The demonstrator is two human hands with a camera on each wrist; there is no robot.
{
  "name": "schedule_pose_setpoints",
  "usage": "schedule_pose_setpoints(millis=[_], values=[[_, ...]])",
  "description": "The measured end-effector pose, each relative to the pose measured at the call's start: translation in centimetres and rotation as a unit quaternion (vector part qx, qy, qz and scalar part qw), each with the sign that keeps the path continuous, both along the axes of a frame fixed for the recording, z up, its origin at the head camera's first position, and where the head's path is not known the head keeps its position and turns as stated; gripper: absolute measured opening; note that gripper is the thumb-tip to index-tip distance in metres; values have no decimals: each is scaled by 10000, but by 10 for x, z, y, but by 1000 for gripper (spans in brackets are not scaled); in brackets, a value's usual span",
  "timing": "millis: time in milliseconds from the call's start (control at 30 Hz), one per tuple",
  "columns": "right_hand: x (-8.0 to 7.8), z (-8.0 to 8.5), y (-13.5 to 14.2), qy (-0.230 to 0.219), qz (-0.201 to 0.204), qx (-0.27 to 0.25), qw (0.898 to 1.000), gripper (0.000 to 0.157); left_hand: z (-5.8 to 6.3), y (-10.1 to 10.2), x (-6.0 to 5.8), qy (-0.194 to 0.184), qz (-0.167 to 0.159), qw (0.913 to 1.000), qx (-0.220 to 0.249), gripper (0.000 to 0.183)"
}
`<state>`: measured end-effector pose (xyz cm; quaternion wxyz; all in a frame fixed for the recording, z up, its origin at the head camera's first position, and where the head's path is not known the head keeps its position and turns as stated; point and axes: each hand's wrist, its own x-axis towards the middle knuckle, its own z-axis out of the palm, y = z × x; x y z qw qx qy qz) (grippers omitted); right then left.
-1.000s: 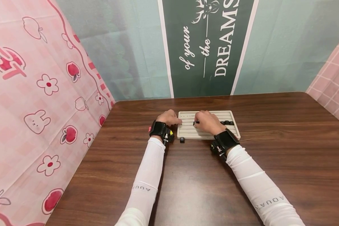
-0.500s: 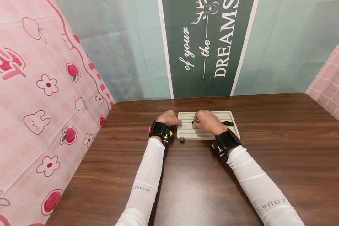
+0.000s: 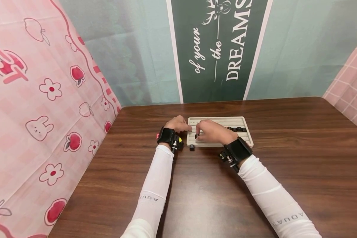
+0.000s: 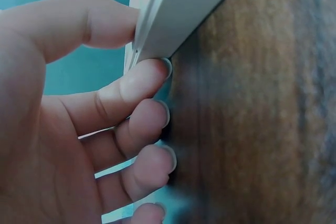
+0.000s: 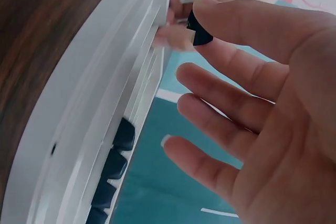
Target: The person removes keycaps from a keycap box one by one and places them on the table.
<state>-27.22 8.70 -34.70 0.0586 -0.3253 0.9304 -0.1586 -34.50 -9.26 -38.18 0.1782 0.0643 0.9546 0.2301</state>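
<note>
A pale, ridged keycap tray [image 3: 220,118] lies on the table. My left hand [image 3: 177,124] grips its left edge; in the left wrist view the thumb rests on the rim and the curled index finger touches the side. Between thumb and index finger of my right hand [image 3: 212,131] a black keycap [image 5: 199,29] is pinched, held over the left part of the tray; its other fingers are spread apart. Several black keycaps [image 3: 239,129] stand in a row in one slot at the tray's right. Some of the row is hidden behind the right hand.
A single black keycap [image 3: 191,147] sits on the brown wooden table [image 3: 202,198] just in front of the tray's left corner. A green printed cloth [image 3: 214,66] hangs behind the table, and a pink patterned cloth [image 3: 53,132] hangs at the left.
My right hand has moved left and a little nearer along the tray with the keycap, uncovering more of the row. The left hand has stayed on the tray's edge.
</note>
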Motion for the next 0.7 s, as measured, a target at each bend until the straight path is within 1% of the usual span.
schedule_pose_setpoints(millis=[233,400,533,700], values=[[6,2,-7,-211,62,216,9995,11,1,0,-1,-27,-13,9998,177,41],[8,2,-9,-525,189,356,9978,9,3,-1,-2,-31,-15,9999,123,40],[10,-1,-10,-762,179,457,9959,9,2,-2,-2,10,-62,9999,102,42],[13,-4,-13,-723,126,527,9959,8,-1,-4,-2,50,-122,9998,139,44]])
